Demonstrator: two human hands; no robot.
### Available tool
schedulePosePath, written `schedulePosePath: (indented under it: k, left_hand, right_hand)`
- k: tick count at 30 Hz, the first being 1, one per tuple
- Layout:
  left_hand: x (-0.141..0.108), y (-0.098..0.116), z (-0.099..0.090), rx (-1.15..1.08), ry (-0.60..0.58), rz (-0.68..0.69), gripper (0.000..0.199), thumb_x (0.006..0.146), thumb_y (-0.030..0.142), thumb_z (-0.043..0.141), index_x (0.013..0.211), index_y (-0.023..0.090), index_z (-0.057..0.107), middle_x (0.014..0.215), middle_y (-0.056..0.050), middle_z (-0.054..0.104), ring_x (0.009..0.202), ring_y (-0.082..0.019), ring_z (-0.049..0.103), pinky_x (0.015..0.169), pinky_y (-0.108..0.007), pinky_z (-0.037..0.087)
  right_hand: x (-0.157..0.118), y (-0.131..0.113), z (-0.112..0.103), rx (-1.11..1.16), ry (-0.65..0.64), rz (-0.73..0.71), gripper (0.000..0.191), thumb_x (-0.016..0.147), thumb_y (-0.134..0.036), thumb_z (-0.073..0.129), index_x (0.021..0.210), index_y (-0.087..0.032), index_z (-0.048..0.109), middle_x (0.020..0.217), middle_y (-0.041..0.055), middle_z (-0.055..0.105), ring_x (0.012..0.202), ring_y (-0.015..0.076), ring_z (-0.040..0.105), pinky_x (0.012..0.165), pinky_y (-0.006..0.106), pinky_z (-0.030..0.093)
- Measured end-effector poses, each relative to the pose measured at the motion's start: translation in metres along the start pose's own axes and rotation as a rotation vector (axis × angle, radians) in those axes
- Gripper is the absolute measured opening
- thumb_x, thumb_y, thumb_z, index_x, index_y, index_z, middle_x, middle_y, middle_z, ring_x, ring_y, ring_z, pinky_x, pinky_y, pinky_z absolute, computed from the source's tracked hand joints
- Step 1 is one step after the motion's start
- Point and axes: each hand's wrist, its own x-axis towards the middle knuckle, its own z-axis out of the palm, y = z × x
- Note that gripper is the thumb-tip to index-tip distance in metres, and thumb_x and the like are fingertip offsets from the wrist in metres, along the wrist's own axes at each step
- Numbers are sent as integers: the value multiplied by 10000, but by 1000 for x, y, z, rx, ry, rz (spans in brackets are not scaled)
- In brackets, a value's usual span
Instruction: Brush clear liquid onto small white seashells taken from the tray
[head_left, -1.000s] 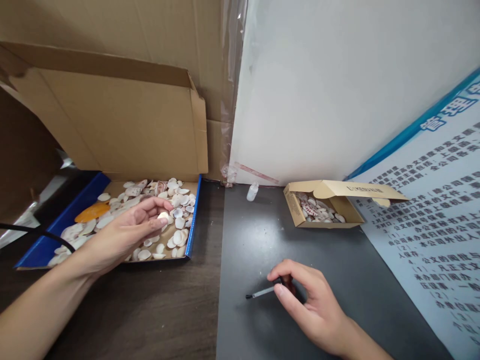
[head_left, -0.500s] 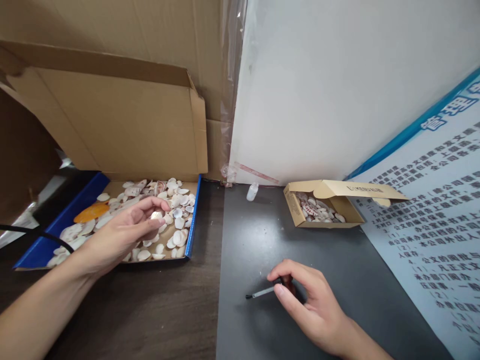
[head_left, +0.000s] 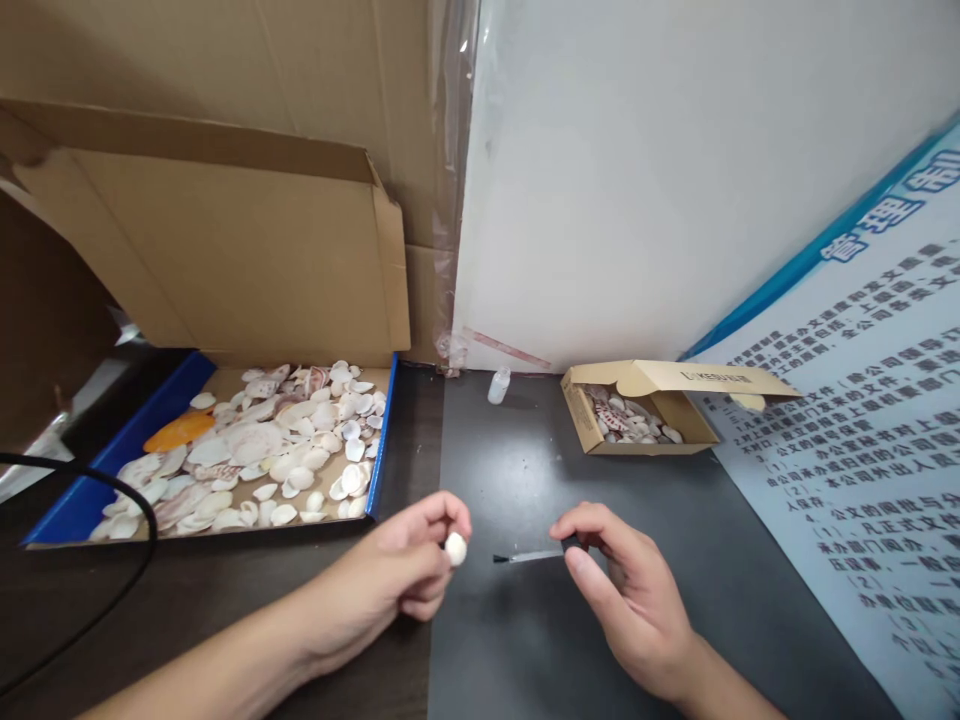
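Observation:
Pinched between the thumb and fingers of my left hand (head_left: pixel 401 560) is a small white seashell (head_left: pixel 455 548), held over the left edge of the dark grey mat (head_left: pixel 525 650). My right hand (head_left: pixel 630 590) grips the black cap of a small applicator brush (head_left: pixel 532 556). The brush's clear stem and dark bristle tip point left, towards the seashell but apart from it. A small translucent bottle (head_left: pixel 499 386) stands without a cap near the back of the mat. On the left, a blue-edged cardboard box (head_left: pixel 384 430) holds several loose shells and one orange shell (head_left: pixel 178 432).
A smaller cardboard box (head_left: pixel 652 448) with shells sits at the back right, its lid raised. Behind stand a white panel (head_left: pixel 600 180) and a cardboard wall. A printed sheet (head_left: pixel 862 420) borders the right side. A black cable (head_left: pixel 142 560) loops at the left.
My left hand has moved right and down from above the shell box, carrying the white seashell. My right hand has barely moved; the brush now lies more level.

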Motion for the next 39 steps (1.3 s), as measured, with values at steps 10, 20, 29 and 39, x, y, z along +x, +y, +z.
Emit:
schedulePosePath:
  k: [10, 20, 29, 39]
  left_hand:
    - [29, -8, 4, -67, -97, 42, 256, 799, 237, 736, 912, 206, 509, 773, 60, 407, 499, -39, 210, 480, -234, 197]
    - [29, -12, -3, -28, -165, 39, 306, 801, 305, 759, 941, 205, 506, 850, 43, 455, 496, -18, 276, 473, -218, 227]
    - [29, -9, -2, -45, -139, 0, 277, 792, 252, 749, 924, 204, 510, 842, 48, 446, 478, -13, 283, 473, -216, 240]
    - [29, -8, -3, -71, -144, -7, 261, 783, 243, 753, 903, 197, 525, 799, 46, 445, 487, -29, 259, 476, -217, 257]
  right_hand:
    - [4, 2, 3, -33, -4, 52, 95, 901, -167, 565, 961, -234, 592, 718, -29, 557, 581, 129, 520, 550, 225, 437]
    - [3, 6, 3, -8, -8, 62, 117, 911, -181, 568, 1006, -247, 588, 733, -32, 548, 601, 129, 523, 569, 229, 443]
    - [2, 5, 2, -9, -19, 62, 124, 896, -169, 574, 994, -245, 584, 747, -32, 552, 599, 124, 522, 571, 227, 444]
    - [1, 4, 3, -6, -48, 37, 160, 880, -152, 566, 1008, -247, 583, 739, -31, 538, 589, 127, 516, 558, 230, 441]
